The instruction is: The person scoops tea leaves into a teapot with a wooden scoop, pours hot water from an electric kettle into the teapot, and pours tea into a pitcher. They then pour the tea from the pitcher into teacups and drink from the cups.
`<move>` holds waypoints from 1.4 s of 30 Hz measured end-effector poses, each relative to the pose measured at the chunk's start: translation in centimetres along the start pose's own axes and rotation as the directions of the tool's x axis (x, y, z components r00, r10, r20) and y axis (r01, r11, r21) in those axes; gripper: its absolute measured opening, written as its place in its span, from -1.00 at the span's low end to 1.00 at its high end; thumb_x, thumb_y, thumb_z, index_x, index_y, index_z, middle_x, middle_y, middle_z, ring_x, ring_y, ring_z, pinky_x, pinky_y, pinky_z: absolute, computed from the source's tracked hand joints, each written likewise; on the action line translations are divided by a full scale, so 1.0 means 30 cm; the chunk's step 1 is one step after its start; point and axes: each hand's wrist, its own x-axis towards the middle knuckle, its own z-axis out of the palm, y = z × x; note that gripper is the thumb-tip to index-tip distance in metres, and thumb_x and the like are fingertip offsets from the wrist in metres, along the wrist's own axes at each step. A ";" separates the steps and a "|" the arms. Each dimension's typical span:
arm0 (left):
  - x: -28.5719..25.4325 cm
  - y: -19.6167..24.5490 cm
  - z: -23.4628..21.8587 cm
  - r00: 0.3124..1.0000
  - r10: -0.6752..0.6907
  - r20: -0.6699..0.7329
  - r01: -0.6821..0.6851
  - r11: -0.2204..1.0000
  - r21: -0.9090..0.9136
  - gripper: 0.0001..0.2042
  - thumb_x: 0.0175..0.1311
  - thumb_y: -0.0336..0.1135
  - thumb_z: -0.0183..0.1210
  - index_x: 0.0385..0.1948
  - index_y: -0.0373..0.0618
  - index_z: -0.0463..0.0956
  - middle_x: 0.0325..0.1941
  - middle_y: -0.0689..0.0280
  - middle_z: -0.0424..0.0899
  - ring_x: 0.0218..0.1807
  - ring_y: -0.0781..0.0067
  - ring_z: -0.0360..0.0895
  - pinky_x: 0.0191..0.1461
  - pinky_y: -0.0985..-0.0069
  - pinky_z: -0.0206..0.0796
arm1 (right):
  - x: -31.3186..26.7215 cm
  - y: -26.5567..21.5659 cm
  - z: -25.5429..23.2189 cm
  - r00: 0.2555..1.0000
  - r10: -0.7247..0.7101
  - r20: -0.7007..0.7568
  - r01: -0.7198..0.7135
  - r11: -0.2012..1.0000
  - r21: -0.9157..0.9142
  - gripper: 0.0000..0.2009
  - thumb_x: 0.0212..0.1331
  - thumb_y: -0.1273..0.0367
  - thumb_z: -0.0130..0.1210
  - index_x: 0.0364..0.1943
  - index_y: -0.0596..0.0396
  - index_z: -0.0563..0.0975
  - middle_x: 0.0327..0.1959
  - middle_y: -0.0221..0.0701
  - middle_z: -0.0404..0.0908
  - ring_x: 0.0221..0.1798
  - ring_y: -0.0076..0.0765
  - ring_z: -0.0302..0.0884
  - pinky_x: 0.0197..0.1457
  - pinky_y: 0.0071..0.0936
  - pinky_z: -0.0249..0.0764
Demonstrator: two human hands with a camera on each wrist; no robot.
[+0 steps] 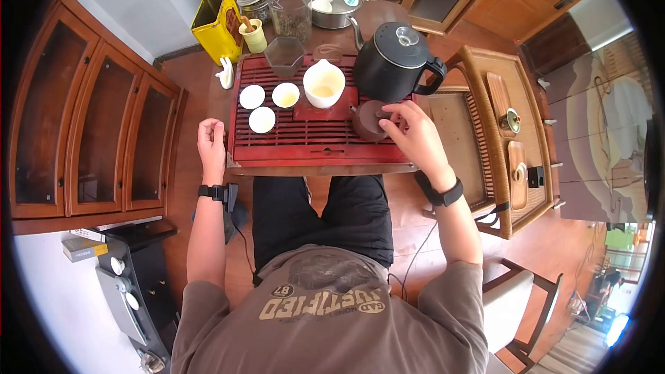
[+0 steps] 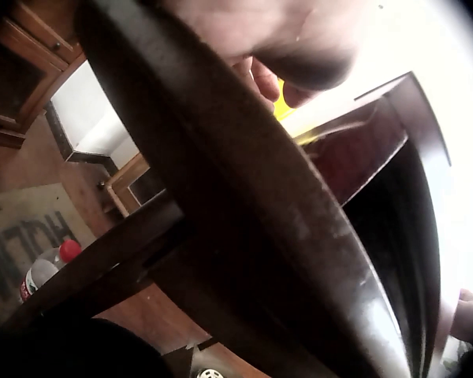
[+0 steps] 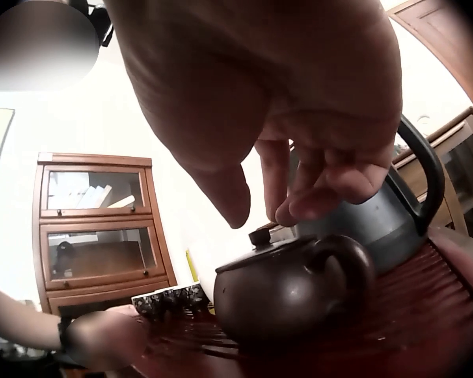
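A dark brown teapot [image 1: 370, 122] stands at the right of the red slatted tea tray [image 1: 318, 154], its lid on. Just above the lid knob is my right hand [image 1: 417, 137], thumb and fingers bent and apart. The right wrist view shows a small gap between that hand [image 3: 284, 102] and the knob of the teapot [image 3: 276, 295]. My left hand [image 1: 211, 144], fingers loosely curled and holding nothing, lies beside the tray's left edge. In the left wrist view the left hand [image 2: 276, 35] shows partly, behind a dark edge.
On the tray are a white pitcher [image 1: 324, 86], several small cups, one [image 1: 286, 95] with yellowish liquid, and a black kettle [image 1: 393, 62] behind the teapot. A yellow tin [image 1: 220, 25], jars and a lidded metal pot [image 1: 334, 14] stand farther back. A wicker shelf [image 1: 509, 131] is right.
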 end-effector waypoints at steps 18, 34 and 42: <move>-0.003 0.003 0.001 1.000 -0.013 -0.006 0.013 0.999 -0.040 -0.92 0.56 -0.38 0.15 -0.08 -0.13 0.49 -0.23 0.47 0.56 -0.27 0.70 0.45 -0.17 0.66 0.33 | 0.041 0.005 0.033 0.978 -0.209 -0.002 0.203 0.949 -0.242 -0.85 0.16 0.38 0.35 -0.23 0.07 0.64 -0.34 -0.39 0.61 -0.19 -0.17 0.61 -0.06 -0.23 0.54; -0.004 0.001 0.002 1.000 0.008 -0.002 -0.008 1.000 -0.029 -0.93 0.56 -0.38 0.15 -0.11 -0.13 0.48 -0.25 0.48 0.54 -0.28 0.70 0.43 -0.18 0.67 0.32 | 0.038 0.011 0.066 0.967 -0.252 -0.041 0.234 0.938 -0.255 -0.88 0.19 0.40 0.33 -0.24 0.07 0.64 -0.36 -0.37 0.58 -0.21 -0.15 0.61 -0.03 -0.22 0.53; -0.003 0.014 0.004 1.000 0.011 -0.009 -0.011 0.999 -0.030 -0.94 0.56 -0.38 0.15 -0.13 -0.13 0.49 -0.26 0.49 0.53 -0.29 0.71 0.43 -0.19 0.67 0.31 | 0.015 0.009 0.043 0.991 -0.012 -0.134 0.017 0.999 0.044 -0.80 0.33 0.36 0.27 -0.06 0.14 0.67 -0.28 -0.33 0.60 -0.32 -0.27 0.63 -0.18 -0.33 0.57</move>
